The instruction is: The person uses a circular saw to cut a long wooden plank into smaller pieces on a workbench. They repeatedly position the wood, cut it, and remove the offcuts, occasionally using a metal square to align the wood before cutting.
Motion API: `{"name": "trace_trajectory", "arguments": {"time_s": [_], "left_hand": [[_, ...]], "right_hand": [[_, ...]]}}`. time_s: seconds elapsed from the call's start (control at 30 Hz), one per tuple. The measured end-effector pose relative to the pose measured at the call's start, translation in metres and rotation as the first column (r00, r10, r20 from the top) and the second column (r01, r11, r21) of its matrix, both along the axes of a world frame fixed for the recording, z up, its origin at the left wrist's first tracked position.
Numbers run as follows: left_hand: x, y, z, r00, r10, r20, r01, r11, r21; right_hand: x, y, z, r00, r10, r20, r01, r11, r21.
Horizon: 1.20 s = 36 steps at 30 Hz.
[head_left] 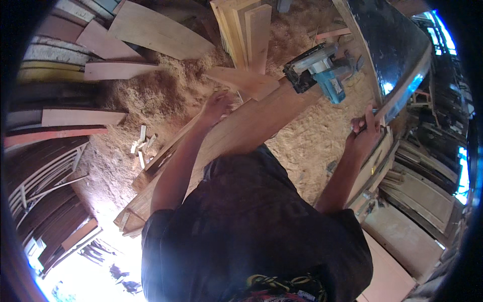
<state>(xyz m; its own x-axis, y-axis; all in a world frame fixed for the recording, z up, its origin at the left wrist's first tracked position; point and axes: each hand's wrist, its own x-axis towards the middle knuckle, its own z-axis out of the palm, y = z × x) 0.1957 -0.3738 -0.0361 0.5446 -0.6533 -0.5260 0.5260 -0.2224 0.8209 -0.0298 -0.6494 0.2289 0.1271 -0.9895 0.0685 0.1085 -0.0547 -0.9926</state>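
Observation:
A long brown wooden plank [236,128] lies slantwise in front of me, its near-left end by my left forearm. My left hand [217,106] is over the plank's far edge, fingers loosely bent and a little apart, with nothing visible in them. Just beyond it, a shorter pale board [246,81] lies across the plank. A teal circular saw [329,80] stands at the plank's far right end. Out to the right, my right hand [368,130] is closed beside the edge of a dark-topped table [390,43]; what its fingers grip is too small to make out.
Sawdust [307,133] covers the ground. Upright boards [246,32] stand beyond the plank, and a wide flat board [158,30] lies at the far left. Small wood offcuts [143,143] lie left of the plank. Panelled doors [422,199] are stacked at the right.

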Motion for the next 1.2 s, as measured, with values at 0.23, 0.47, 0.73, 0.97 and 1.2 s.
{"name": "trace_trajectory", "arguments": {"time_s": [0.23,0.47,0.73,0.97,1.2], "left_hand": [[0.017,-0.098,-0.056,0.983,-0.034,-0.178,0.086,0.952,0.293],[0.023,-0.116,-0.126,0.732,0.255,-0.632,-0.264,0.961,0.082],[0.070,-0.114,-0.084,0.922,0.186,-0.338,-0.064,0.938,0.342],[0.096,0.044,0.006,0.968,0.087,-0.233,0.027,0.895,0.446],[-0.094,0.181,0.125,0.869,-0.121,0.479,-0.132,0.877,0.462]], "right_hand": [[-0.071,-0.061,-0.015,0.986,-0.163,0.017,0.163,0.986,0.022],[-0.114,-0.109,-0.024,0.986,-0.164,0.003,0.164,0.986,0.014],[-0.118,-0.126,-0.034,0.978,-0.199,-0.056,0.203,0.977,0.063],[-0.104,-0.139,-0.034,0.997,-0.072,-0.014,0.073,0.994,0.078],[-0.057,-0.126,-0.021,0.996,-0.029,0.087,0.024,0.998,0.058]]}}
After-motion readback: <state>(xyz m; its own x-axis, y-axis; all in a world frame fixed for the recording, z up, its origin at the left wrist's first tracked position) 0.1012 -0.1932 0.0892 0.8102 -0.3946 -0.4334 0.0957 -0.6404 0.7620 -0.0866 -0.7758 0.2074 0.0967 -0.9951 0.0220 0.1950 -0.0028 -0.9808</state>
